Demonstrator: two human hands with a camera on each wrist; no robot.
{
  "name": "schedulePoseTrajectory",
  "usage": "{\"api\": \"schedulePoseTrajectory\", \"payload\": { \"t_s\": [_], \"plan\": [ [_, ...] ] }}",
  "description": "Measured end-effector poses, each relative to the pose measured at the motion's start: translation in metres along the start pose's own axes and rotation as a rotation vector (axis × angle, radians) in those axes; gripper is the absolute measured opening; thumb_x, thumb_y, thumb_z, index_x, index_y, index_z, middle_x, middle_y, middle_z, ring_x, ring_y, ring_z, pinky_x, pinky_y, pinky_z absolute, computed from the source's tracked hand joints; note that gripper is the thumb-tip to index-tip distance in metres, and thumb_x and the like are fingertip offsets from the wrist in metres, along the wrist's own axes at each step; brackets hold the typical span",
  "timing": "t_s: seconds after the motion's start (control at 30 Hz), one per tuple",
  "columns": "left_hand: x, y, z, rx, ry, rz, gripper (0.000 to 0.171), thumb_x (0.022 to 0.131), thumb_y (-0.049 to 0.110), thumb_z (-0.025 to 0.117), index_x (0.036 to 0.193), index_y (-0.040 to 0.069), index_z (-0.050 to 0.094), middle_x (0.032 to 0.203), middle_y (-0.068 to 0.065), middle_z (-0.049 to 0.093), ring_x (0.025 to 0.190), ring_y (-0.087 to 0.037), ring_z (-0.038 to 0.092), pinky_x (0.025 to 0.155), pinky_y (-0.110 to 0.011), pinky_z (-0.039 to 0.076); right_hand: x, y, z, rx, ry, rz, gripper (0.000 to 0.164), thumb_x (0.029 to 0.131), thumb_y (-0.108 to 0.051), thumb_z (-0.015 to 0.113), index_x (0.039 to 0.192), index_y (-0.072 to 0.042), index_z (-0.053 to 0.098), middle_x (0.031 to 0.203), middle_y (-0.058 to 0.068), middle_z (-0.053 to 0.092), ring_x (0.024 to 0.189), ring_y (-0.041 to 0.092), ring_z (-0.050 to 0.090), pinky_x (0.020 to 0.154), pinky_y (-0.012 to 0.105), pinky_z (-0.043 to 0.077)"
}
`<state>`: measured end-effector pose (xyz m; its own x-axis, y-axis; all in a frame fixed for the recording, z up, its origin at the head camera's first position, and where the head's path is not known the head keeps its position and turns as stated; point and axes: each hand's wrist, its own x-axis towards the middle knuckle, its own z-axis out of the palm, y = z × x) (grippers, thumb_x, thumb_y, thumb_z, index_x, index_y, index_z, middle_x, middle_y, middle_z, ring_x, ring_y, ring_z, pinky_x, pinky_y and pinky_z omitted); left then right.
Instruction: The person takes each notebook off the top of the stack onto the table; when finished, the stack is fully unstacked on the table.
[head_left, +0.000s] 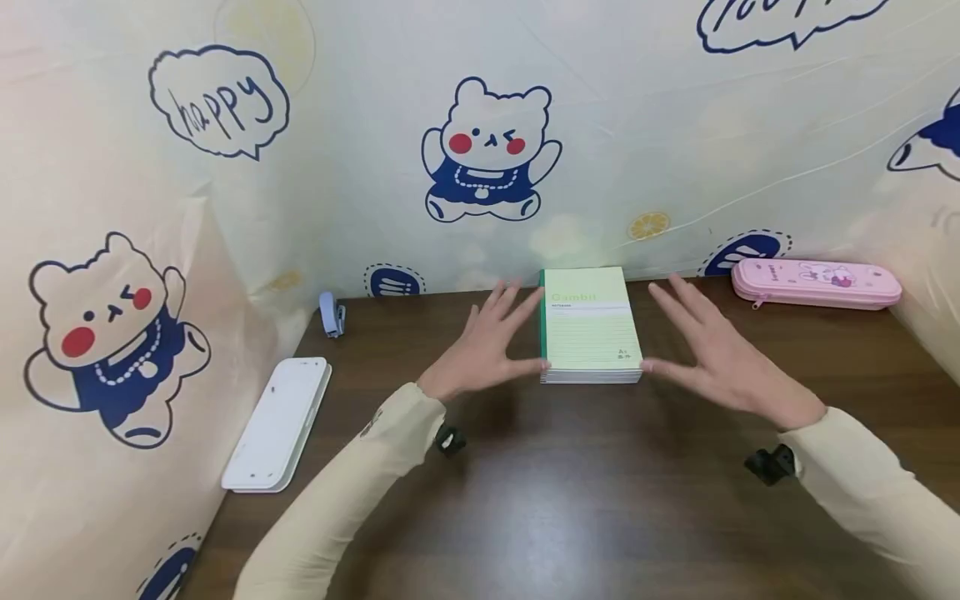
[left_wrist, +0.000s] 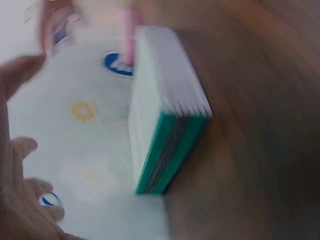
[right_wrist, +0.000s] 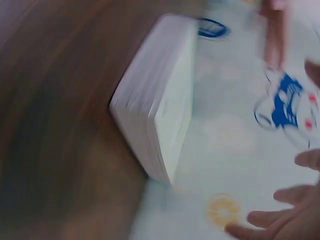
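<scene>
Notebook stack [head_left: 592, 325] at far edge of desk [head_left: 525, 525]. Left hand [head_left: 482, 348], right hand [head_left: 722, 360] flank it, grips spread wide, empty. Step, judged: positioning; next move likely needs inward closing.

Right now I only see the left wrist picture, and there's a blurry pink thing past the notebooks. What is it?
Observer: A pink pencil case with a cartoon bunny on top, to the right of the notebooks.
Operator: Is anything over on the left side of the table?
Observer: Yes, a flat white case lies left of the left hand.
Operator: And farther back, past that?
Observer: A little light blue stapler.
</scene>
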<state>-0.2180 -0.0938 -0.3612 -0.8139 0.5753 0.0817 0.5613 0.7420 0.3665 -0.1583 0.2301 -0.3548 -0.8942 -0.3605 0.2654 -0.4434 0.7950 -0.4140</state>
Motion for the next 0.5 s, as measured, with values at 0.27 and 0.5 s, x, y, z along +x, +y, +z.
{"api": "schedulePoseTrajectory", "payload": {
  "t_s": [0.27, 0.5],
  "plan": [
    [0.039, -0.018, 0.045, -0.777, 0.162, -0.300, 0.086, 0.084, 0.017, 0.073, 0.153, 0.034, 0.024, 0.162, 0.004, 0.019, 0.149, -0.029, 0.020, 0.114, -0.051, 0.029, 0.025, 0.025, 0.043, 0.677, 0.122, 0.425, 0.069, 0.095, -0.035, 0.061, 0.153, -0.017, 0.028, 0.155, 0.025, 0.028, 0.137, 0.045, 0.035, 0.107, 0.060, 0.035],
    [0.059, -0.015, 0.089, -0.891, 0.080, -0.383, 0.073, 0.096, 0.017, 0.059, 0.156, 0.025, 0.017, 0.164, -0.001, 0.012, 0.151, -0.022, 0.008, 0.119, -0.048, 0.021, 0.045, 0.027, 0.093, 0.702, 0.087, 0.619, 0.069, 0.092, -0.033, 0.065, 0.150, -0.013, 0.035, 0.156, 0.019, 0.029, 0.145, 0.035, 0.025, 0.116, 0.051, 0.025]
  ]
}}
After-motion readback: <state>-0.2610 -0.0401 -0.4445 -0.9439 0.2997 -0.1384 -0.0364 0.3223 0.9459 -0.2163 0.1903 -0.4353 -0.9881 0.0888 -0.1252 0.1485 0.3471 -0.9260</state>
